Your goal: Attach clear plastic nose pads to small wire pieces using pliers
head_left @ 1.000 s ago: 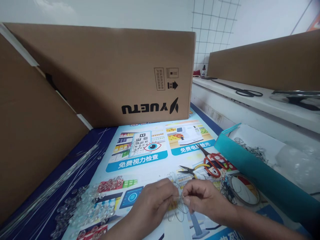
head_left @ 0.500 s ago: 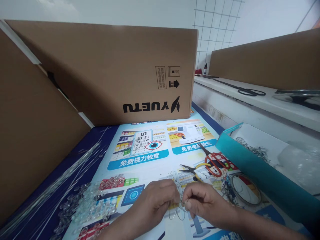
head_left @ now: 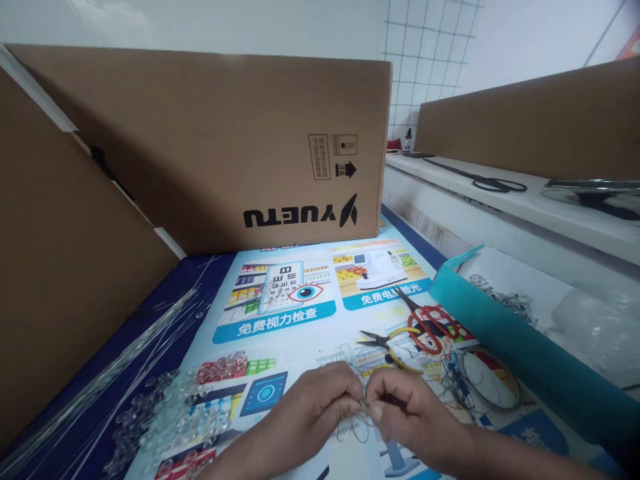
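My left hand (head_left: pixel 310 410) and my right hand (head_left: pixel 407 410) meet fingertip to fingertip low in the view, both pinching a small tangle of thin wire loops (head_left: pixel 356 427) over a printed poster (head_left: pixel 300 313). A heap of clear glass beads (head_left: pixel 170 417) lies to the left of my left hand. Small pliers with yellow handles (head_left: pixel 387 343) and red-handled scissors (head_left: pixel 430 323) rest just beyond my right hand.
A large cardboard box (head_left: pixel 225 147) stands at the back and a cardboard panel (head_left: pixel 65 260) on the left. Long thin wires (head_left: pixel 110 373) lie along the left. A teal-edged tray (head_left: pixel 500 333) holds chain; a wire coil (head_left: pixel 487 383) lies beside it.
My two hands have shifted slightly nearer and closed in tighter on the wire loops; the rest of the scene is as before.
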`<state>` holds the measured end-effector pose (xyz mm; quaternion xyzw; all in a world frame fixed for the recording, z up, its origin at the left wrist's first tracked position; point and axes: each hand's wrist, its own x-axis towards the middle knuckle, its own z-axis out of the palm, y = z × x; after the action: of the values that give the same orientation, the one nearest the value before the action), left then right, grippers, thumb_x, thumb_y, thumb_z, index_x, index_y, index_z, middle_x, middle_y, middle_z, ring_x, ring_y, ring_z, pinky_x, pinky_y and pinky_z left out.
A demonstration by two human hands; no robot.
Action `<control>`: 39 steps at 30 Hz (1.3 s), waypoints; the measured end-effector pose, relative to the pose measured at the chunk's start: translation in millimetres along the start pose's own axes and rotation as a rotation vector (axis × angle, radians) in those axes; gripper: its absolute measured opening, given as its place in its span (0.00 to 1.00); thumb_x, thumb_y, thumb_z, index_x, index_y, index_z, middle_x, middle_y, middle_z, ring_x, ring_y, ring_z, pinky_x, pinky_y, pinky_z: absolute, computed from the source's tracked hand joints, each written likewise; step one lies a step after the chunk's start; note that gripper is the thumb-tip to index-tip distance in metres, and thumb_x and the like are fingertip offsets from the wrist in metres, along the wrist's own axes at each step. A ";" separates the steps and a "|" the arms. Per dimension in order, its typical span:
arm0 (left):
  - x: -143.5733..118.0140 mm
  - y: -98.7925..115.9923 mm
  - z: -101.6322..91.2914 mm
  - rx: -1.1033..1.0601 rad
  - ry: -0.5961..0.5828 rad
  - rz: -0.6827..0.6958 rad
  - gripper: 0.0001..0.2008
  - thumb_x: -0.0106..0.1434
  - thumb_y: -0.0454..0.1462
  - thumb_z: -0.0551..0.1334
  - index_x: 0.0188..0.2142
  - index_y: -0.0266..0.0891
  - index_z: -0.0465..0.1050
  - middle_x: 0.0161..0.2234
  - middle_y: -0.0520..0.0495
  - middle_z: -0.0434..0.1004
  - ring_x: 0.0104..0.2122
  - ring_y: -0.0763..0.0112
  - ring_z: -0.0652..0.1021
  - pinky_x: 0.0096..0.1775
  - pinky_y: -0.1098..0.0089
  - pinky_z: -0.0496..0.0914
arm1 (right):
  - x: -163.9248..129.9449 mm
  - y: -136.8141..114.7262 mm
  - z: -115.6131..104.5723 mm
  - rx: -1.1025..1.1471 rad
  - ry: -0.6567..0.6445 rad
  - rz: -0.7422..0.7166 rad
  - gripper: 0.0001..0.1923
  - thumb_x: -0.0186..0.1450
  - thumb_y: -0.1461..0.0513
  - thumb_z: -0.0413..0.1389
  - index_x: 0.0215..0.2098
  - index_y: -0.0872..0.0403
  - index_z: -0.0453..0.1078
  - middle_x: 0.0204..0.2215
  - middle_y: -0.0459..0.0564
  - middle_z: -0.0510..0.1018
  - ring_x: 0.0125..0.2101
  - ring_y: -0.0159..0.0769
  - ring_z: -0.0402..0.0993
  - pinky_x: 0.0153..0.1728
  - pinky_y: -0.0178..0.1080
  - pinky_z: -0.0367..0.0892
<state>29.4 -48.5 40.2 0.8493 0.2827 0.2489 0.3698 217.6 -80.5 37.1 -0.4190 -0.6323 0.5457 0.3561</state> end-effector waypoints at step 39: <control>2.4 3.7 14.5 -0.109 0.289 0.077 0.05 0.61 0.30 0.57 0.32 0.39 0.69 0.32 0.47 0.71 0.35 0.71 0.72 0.37 0.72 0.67 | 0.0 1.4 -3.5 -0.293 0.165 -0.380 0.03 0.60 0.66 0.47 0.29 0.54 0.62 0.24 0.45 0.66 0.26 0.30 0.63 0.29 0.33 0.60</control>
<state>41.3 -56.0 34.8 0.7935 0.2864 0.3976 0.3609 221.1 -79.0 36.2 -0.3826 -0.7409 0.3357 0.4381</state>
